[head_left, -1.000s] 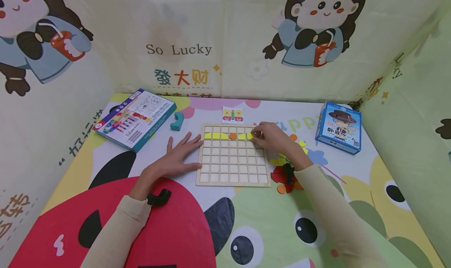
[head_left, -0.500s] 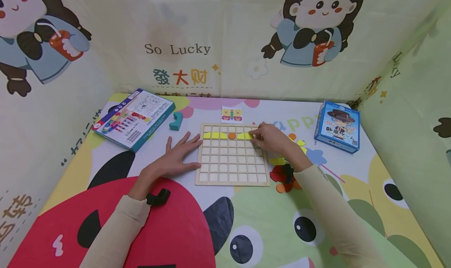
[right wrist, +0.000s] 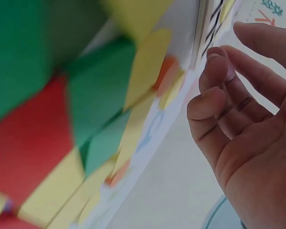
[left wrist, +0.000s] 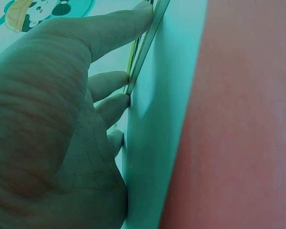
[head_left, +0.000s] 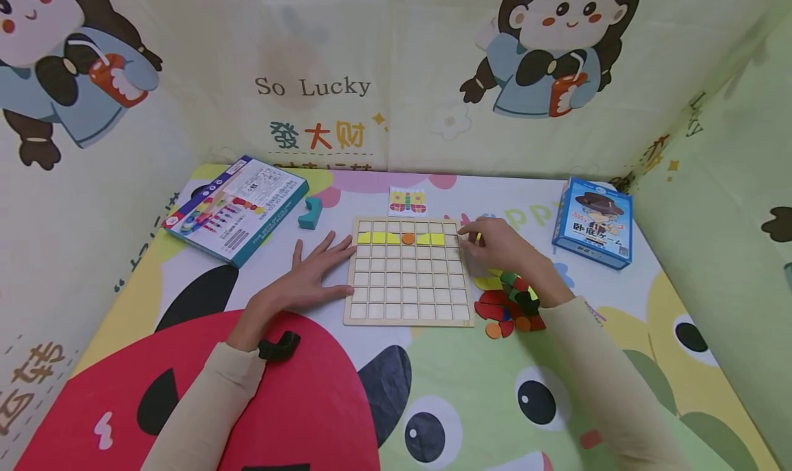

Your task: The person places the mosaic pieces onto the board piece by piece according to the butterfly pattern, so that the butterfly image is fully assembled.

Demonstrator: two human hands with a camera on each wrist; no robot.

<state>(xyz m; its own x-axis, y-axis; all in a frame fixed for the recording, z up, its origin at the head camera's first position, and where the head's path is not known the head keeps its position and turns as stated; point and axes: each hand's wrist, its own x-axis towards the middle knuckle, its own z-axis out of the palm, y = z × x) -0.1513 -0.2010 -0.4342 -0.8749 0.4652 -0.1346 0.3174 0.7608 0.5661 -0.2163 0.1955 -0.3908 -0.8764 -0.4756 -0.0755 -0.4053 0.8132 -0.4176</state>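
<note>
A wooden grid board (head_left: 409, 322) lies in the middle of the table. In its second row from the far side sit yellow pieces (head_left: 437, 239) and one orange disc (head_left: 408, 238). My left hand (head_left: 312, 275) is spread flat, its fingertips and thumb at the board's left edge; the left wrist view shows the fingertips (left wrist: 128, 86) against that edge. By the board's upper right side is my right hand (head_left: 498, 244), fingers loosely bent. A small patch of yellow shows between its fingers in the head view. In the right wrist view no piece shows in the fingers (right wrist: 207, 105).
Loose red, green, yellow and orange pieces (head_left: 495, 309) are heaped right of the board. Behind it lies a butterfly picture card (head_left: 408, 201). A flat box (head_left: 238, 210) and a teal curved piece (head_left: 311, 213) lie at left, a blue box (head_left: 594, 223) at right.
My right hand has left the last yellow piece in the row and moved right, off the grid, uncovering more of the heap. My left hand has stayed in place.
</note>
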